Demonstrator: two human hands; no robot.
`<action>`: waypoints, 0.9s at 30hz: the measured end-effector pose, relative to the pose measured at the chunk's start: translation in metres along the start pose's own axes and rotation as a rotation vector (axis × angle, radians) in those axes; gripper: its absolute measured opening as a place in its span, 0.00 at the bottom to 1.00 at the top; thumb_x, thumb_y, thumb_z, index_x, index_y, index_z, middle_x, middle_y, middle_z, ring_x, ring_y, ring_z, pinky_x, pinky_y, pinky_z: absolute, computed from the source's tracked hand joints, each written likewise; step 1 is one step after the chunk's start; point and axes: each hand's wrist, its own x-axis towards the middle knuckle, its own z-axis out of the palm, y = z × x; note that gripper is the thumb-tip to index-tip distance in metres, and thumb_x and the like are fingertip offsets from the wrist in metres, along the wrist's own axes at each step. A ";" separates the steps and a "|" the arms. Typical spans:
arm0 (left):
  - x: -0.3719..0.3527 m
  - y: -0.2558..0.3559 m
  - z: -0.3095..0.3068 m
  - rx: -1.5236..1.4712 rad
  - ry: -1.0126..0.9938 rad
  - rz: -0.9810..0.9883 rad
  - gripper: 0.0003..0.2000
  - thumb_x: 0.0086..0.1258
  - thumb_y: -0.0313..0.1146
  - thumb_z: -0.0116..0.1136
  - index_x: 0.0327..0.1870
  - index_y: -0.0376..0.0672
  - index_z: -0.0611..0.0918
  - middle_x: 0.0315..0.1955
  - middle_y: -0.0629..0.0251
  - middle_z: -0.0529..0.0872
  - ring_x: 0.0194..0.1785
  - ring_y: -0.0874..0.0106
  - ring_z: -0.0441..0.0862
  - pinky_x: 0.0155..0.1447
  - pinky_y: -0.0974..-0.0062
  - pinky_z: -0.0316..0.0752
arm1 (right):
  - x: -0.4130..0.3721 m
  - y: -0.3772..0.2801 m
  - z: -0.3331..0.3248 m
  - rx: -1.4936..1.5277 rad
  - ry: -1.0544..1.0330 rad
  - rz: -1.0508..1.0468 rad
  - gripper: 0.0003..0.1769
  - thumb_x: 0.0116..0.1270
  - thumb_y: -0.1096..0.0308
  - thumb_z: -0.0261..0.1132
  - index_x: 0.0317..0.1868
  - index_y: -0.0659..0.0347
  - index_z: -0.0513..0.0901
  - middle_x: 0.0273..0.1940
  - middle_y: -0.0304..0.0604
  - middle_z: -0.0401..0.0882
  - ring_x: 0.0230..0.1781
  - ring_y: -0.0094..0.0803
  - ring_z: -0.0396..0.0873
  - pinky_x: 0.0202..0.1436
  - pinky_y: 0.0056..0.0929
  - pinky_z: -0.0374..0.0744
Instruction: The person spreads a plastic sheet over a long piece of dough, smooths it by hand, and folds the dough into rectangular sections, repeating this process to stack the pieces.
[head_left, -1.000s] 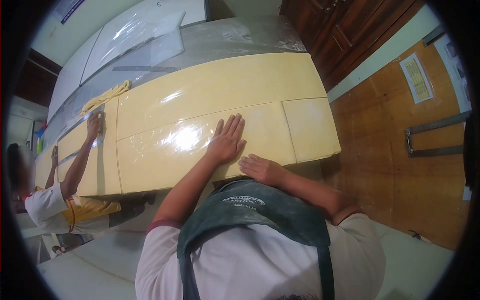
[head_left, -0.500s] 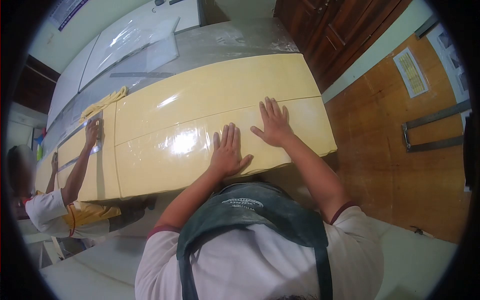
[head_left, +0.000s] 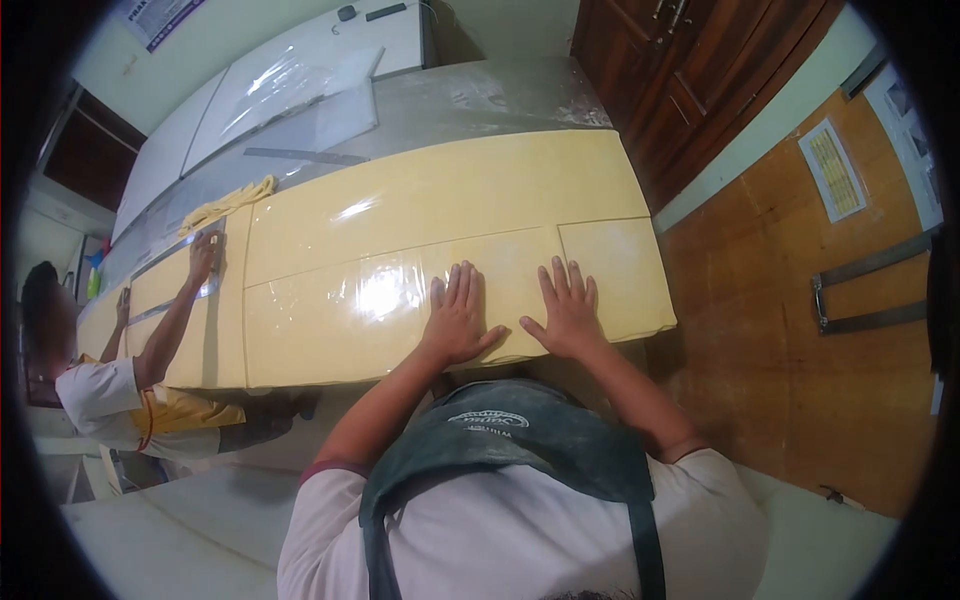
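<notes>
A long, pale yellow sheet (head_left: pixel 350 325), possibly dough, covers the bench, with glossy clear film over part of it. Lengthwise and crosswise cut lines run through it. My left hand (head_left: pixel 456 322) lies flat on the near strip, fingers spread, close to the bright glare. To its right, my right hand (head_left: pixel 568 315) rests palm down near the front edge, its fingers apart. Just beyond those fingertips a short crosswise line meets the lengthwise one. Neither hand grips anything.
At the left, a co-worker's hand (head_left: pixel 206 255) is on a metal frame-like tool (head_left: pixel 213 275) over the sheet. Yellow strips (head_left: pixel 228 203) lie bunched at the far edge, near a flat metal ruler (head_left: pixel 305 156). A wooden board (head_left: pixel 760 300) stands at the right.
My right hand has drawn back toward the front edge, exposing the short crosswise line. My left hand stays in about the same place on the sheet. The view has shifted slightly.
</notes>
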 end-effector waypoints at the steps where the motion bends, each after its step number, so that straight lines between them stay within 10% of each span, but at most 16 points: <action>1: -0.002 0.002 -0.003 -0.236 0.112 -0.099 0.49 0.68 0.56 0.60 0.77 0.25 0.53 0.75 0.34 0.56 0.78 0.43 0.56 0.79 0.43 0.48 | 0.001 0.001 0.001 0.010 0.003 0.010 0.56 0.66 0.36 0.63 0.81 0.62 0.50 0.81 0.63 0.43 0.82 0.62 0.39 0.80 0.65 0.41; 3: -0.006 0.012 -0.001 -0.648 0.374 -0.319 0.46 0.71 0.38 0.63 0.79 0.27 0.46 0.72 0.34 0.63 0.70 0.47 0.69 0.76 0.57 0.62 | 0.005 0.004 0.003 0.228 0.111 0.024 0.55 0.66 0.44 0.66 0.81 0.63 0.48 0.80 0.64 0.45 0.82 0.61 0.43 0.80 0.62 0.47; 6: -0.015 0.016 0.007 -1.153 0.205 -0.707 0.43 0.74 0.36 0.60 0.79 0.27 0.45 0.72 0.37 0.65 0.71 0.51 0.70 0.74 0.60 0.65 | 0.016 0.010 0.013 0.901 0.327 0.096 0.54 0.66 0.59 0.70 0.81 0.67 0.44 0.78 0.66 0.50 0.78 0.58 0.55 0.78 0.51 0.60; 10: -0.016 0.021 0.005 -1.113 0.180 -0.655 0.42 0.75 0.36 0.59 0.79 0.28 0.44 0.73 0.35 0.64 0.77 0.51 0.64 0.76 0.62 0.64 | 0.036 0.038 0.016 1.665 0.261 0.555 0.45 0.66 0.62 0.70 0.77 0.70 0.57 0.66 0.56 0.74 0.62 0.39 0.77 0.64 0.33 0.76; 16: -0.013 0.021 -0.007 -0.862 0.066 -0.458 0.46 0.71 0.45 0.61 0.74 0.16 0.50 0.73 0.24 0.57 0.77 0.40 0.59 0.80 0.58 0.57 | 0.044 0.045 -0.024 0.823 -0.252 0.532 0.20 0.70 0.60 0.65 0.50 0.71 0.82 0.38 0.54 0.87 0.43 0.40 0.86 0.50 0.36 0.82; 21: 0.000 0.023 -0.038 -0.830 -0.104 -0.458 0.48 0.73 0.51 0.57 0.71 0.10 0.51 0.72 0.20 0.56 0.77 0.37 0.58 0.78 0.55 0.60 | 0.045 -0.015 -0.055 0.458 0.147 0.262 0.18 0.70 0.61 0.64 0.47 0.71 0.82 0.38 0.63 0.84 0.42 0.58 0.84 0.48 0.45 0.81; 24: 0.002 0.016 -0.061 -0.942 -0.189 -0.655 0.40 0.78 0.53 0.50 0.77 0.25 0.55 0.64 0.33 0.74 0.69 0.46 0.75 0.73 0.60 0.68 | 0.060 -0.083 -0.095 0.567 0.222 0.071 0.21 0.69 0.61 0.65 0.53 0.71 0.82 0.41 0.66 0.85 0.44 0.57 0.85 0.50 0.43 0.82; 27: -0.007 -0.040 -0.026 -2.024 -0.115 -0.482 0.30 0.81 0.56 0.43 0.75 0.46 0.66 0.55 0.59 0.83 0.55 0.70 0.83 0.53 0.69 0.83 | 0.064 -0.164 -0.118 0.795 0.114 0.041 0.27 0.69 0.58 0.67 0.59 0.72 0.79 0.38 0.63 0.86 0.40 0.54 0.87 0.50 0.43 0.83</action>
